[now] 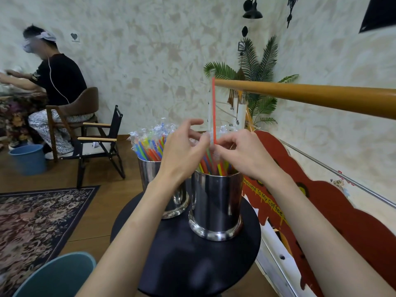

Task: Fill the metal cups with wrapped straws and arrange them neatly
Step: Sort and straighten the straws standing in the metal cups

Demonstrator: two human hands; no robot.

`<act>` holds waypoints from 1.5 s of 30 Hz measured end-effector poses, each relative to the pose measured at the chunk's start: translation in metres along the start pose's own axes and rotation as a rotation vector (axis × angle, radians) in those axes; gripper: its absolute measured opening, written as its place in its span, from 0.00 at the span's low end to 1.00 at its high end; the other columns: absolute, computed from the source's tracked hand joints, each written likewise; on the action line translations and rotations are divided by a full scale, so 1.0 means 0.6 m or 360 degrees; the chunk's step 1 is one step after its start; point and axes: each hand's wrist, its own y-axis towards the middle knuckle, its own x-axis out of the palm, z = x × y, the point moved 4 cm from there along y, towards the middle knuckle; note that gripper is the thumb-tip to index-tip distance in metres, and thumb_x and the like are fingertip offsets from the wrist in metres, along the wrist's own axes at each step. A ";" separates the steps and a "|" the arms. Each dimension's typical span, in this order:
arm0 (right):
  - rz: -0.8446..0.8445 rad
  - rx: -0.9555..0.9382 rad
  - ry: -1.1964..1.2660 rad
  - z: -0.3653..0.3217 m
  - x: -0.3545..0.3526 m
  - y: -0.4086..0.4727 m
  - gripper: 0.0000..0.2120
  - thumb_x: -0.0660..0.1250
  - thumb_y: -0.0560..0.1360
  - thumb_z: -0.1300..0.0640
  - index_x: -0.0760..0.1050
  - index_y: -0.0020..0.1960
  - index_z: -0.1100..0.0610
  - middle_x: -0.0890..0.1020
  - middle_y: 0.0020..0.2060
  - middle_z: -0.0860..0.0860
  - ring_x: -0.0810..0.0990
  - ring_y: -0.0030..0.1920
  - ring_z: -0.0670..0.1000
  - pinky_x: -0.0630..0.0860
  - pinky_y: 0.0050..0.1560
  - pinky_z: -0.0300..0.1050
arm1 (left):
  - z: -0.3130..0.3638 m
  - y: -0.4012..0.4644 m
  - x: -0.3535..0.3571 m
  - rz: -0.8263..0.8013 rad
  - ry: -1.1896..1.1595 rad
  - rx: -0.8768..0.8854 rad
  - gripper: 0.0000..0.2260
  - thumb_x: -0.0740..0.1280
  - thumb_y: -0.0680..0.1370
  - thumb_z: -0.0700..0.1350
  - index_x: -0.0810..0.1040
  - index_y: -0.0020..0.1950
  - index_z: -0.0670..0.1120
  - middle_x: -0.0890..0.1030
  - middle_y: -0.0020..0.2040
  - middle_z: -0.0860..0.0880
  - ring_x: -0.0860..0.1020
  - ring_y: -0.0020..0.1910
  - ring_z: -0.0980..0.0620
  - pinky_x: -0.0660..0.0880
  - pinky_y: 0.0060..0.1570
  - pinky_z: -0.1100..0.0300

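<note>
Above the near metal cup [216, 202], both hands' grip [184, 151] [244, 155] on 1 red straw [213, 108].

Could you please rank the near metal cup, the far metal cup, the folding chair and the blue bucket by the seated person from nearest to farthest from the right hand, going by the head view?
From the right hand:
1. Near metal cup, directly below the hand.
2. Far metal cup, to its left.
3. Folding chair, farther left on the floor.
4. Blue bucket, far left.

Soft, even indoor light, moderately bright, casting only faint shadows. The near metal cup [216, 207] shows bright glare streaks. Wide-angle distortion bends the far right edges, and the left-hand fingers [194, 123] look slightly blurred.
</note>
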 end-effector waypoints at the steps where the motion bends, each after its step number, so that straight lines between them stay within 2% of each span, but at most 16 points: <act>1: -0.0025 -0.0009 -0.0057 0.000 0.001 0.000 0.15 0.69 0.78 0.47 0.83 0.37 0.52 0.83 0.32 0.53 0.80 0.36 0.54 0.73 0.40 0.47 | 0.008 0.003 0.000 0.0011 -0.0045 0.0043 0.13 0.69 0.78 0.51 0.78 0.62 0.52 0.84 0.42 0.55 0.83 0.39 0.55 0.80 0.47 0.51; 3: -0.0061 -0.0004 -0.0135 0.002 0.002 0.001 0.15 0.70 0.78 0.48 0.83 0.36 0.54 0.83 0.32 0.54 0.79 0.36 0.54 0.66 0.38 0.39 | 0.021 0.008 0.001 0.0064 -0.0066 0.0123 0.09 0.71 0.79 0.51 0.81 0.57 0.51 0.83 0.43 0.55 0.82 0.37 0.58 0.79 0.42 0.61; 5: -0.0097 0.0006 -0.0188 0.005 0.003 0.003 0.14 0.70 0.77 0.50 0.83 0.38 0.58 0.83 0.33 0.55 0.79 0.37 0.55 0.66 0.37 0.39 | 0.025 0.012 0.003 0.0113 -0.0055 0.0151 0.05 0.72 0.79 0.49 0.83 0.53 0.50 0.83 0.43 0.54 0.82 0.39 0.57 0.77 0.40 0.64; 7: -0.0129 0.0002 -0.0199 0.006 0.002 0.003 0.10 0.72 0.76 0.51 0.85 0.42 0.56 0.83 0.34 0.52 0.80 0.37 0.48 0.70 0.37 0.40 | 0.020 0.013 0.004 0.0117 -0.0037 0.0144 0.03 0.72 0.79 0.47 0.83 0.51 0.49 0.84 0.41 0.54 0.82 0.39 0.56 0.77 0.41 0.63; 9: -0.0138 0.0010 -0.0076 0.008 -0.005 0.003 0.07 0.74 0.75 0.52 0.85 0.52 0.51 0.83 0.37 0.47 0.78 0.34 0.39 0.68 0.35 0.31 | 0.011 0.014 0.006 0.0056 -0.0004 0.0101 0.03 0.73 0.78 0.47 0.84 0.48 0.48 0.84 0.39 0.54 0.81 0.38 0.56 0.77 0.42 0.60; 11: -0.0086 0.0036 0.0084 0.014 -0.019 0.005 0.13 0.74 0.73 0.54 0.83 0.57 0.47 0.82 0.41 0.46 0.77 0.32 0.39 0.68 0.36 0.29 | 0.000 0.011 0.011 -0.0048 0.0076 0.0049 0.03 0.74 0.77 0.48 0.84 0.47 0.49 0.84 0.38 0.54 0.80 0.36 0.56 0.78 0.43 0.56; 13: 0.0057 0.0063 0.0189 0.020 -0.037 0.006 0.14 0.73 0.74 0.56 0.81 0.59 0.46 0.83 0.46 0.45 0.78 0.35 0.44 0.73 0.39 0.37 | -0.009 0.006 0.013 -0.0106 0.0185 0.0032 0.03 0.75 0.76 0.47 0.83 0.48 0.51 0.82 0.37 0.56 0.76 0.33 0.61 0.78 0.44 0.54; 16: 0.0256 0.0098 0.0298 0.028 -0.060 0.003 0.13 0.70 0.75 0.61 0.81 0.56 0.47 0.83 0.47 0.46 0.80 0.35 0.47 0.79 0.39 0.44 | -0.015 -0.001 0.016 -0.0190 0.0308 0.0036 0.14 0.75 0.74 0.43 0.79 0.58 0.51 0.81 0.39 0.57 0.76 0.35 0.61 0.79 0.47 0.50; 20: 0.0360 0.0158 0.0256 0.052 -0.080 -0.009 0.12 0.68 0.77 0.61 0.81 0.55 0.46 0.83 0.45 0.45 0.83 0.37 0.42 0.77 0.36 0.33 | -0.017 -0.008 0.021 -0.0309 0.0421 0.0099 0.29 0.76 0.73 0.37 0.71 0.70 0.50 0.78 0.47 0.56 0.80 0.38 0.56 0.79 0.51 0.48; 22: 0.0382 0.0207 0.0220 0.065 -0.084 -0.017 0.11 0.69 0.77 0.60 0.81 0.55 0.46 0.83 0.45 0.43 0.82 0.40 0.42 0.77 0.38 0.33 | -0.020 -0.011 0.023 -0.0333 0.0436 0.0104 0.28 0.76 0.72 0.37 0.72 0.69 0.51 0.78 0.46 0.56 0.80 0.37 0.58 0.79 0.50 0.48; 25: 0.0399 0.0281 0.0217 0.081 -0.083 -0.034 0.09 0.70 0.77 0.58 0.82 0.54 0.47 0.83 0.46 0.43 0.82 0.45 0.43 0.79 0.48 0.41 | -0.024 -0.015 0.025 -0.0381 0.0409 0.0079 0.23 0.77 0.73 0.41 0.74 0.64 0.54 0.79 0.40 0.58 0.78 0.34 0.61 0.80 0.47 0.49; 29: 0.0279 0.0361 0.0198 0.096 -0.074 -0.052 0.09 0.71 0.77 0.59 0.80 0.52 0.45 0.82 0.42 0.44 0.80 0.41 0.43 0.74 0.42 0.38 | -0.024 -0.015 0.019 -0.0468 0.0320 0.0005 0.23 0.79 0.72 0.42 0.73 0.61 0.56 0.81 0.37 0.58 0.80 0.35 0.62 0.80 0.47 0.50; 34: 0.0138 0.0406 0.0200 0.093 -0.069 -0.056 0.15 0.72 0.74 0.61 0.79 0.58 0.47 0.84 0.40 0.45 0.82 0.42 0.48 0.81 0.46 0.49 | -0.022 -0.016 0.009 -0.0648 0.0318 -0.0090 0.31 0.80 0.71 0.44 0.70 0.71 0.54 0.83 0.42 0.56 0.82 0.38 0.61 0.81 0.51 0.54; 37: 0.0068 0.0390 0.0174 0.087 -0.068 -0.057 0.21 0.76 0.71 0.59 0.76 0.59 0.44 0.83 0.41 0.43 0.83 0.42 0.46 0.81 0.45 0.46 | -0.014 -0.017 0.006 -0.0674 0.0273 -0.0081 0.39 0.81 0.69 0.47 0.67 0.76 0.53 0.82 0.47 0.55 0.82 0.38 0.58 0.78 0.48 0.59; 41: -0.0005 0.0370 0.0197 0.079 -0.065 -0.060 0.30 0.82 0.65 0.55 0.73 0.61 0.43 0.81 0.46 0.46 0.84 0.42 0.44 0.81 0.42 0.42 | -0.002 -0.014 0.005 -0.0559 0.0277 0.0010 0.45 0.84 0.63 0.51 0.66 0.77 0.54 0.78 0.43 0.53 0.77 0.36 0.60 0.76 0.48 0.55; 45: 0.0017 0.0309 0.0206 0.067 -0.056 -0.058 0.31 0.84 0.63 0.49 0.75 0.62 0.46 0.80 0.47 0.46 0.83 0.41 0.46 0.80 0.44 0.42 | 0.004 -0.018 0.023 -0.0538 0.0287 0.0071 0.49 0.82 0.60 0.61 0.66 0.77 0.55 0.77 0.42 0.53 0.75 0.35 0.60 0.74 0.43 0.59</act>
